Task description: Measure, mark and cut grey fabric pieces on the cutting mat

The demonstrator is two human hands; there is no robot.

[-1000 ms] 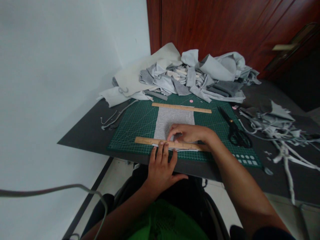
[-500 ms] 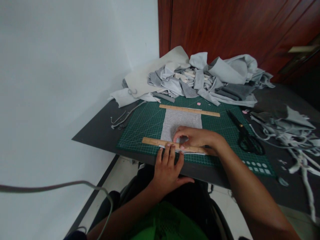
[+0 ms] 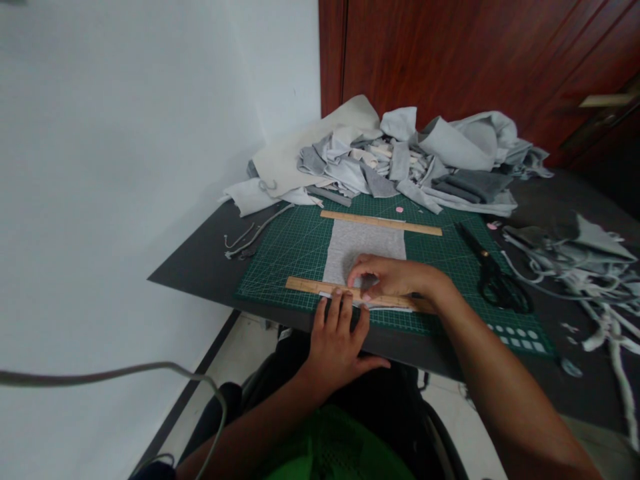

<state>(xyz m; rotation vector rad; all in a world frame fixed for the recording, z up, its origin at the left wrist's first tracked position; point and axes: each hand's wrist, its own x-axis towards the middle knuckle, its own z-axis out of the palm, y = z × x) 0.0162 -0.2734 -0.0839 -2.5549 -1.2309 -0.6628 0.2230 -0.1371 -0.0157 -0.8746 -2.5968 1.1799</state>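
A grey cloth piece [image 3: 367, 241] lies flat on the green cutting mat [image 3: 280, 253]. One wooden ruler [image 3: 380, 221] crosses its far edge. Another wooden ruler [image 3: 303, 285] lies over its near edge, where a strip of cloth shows on the near side. My left hand [image 3: 337, 340] rests with fingers spread, its fingertips on the near ruler and cloth edge. Just right of it, my right hand [image 3: 385, 277] is bent with thumb and forefinger down at the near ruler. Whatever is between those fingertips is too small to make out.
Black scissors [image 3: 493, 273] lie at the mat's right side. A heap of grey and white cloth [image 3: 390, 160] covers the table's back. More cloth scraps and cords [image 3: 575, 253] lie at the right. A grey cable [image 3: 150, 366] hangs at the lower left.
The whole view has shifted very slightly. Both hands, the rulers and the cloth keep the same places relative to each other.
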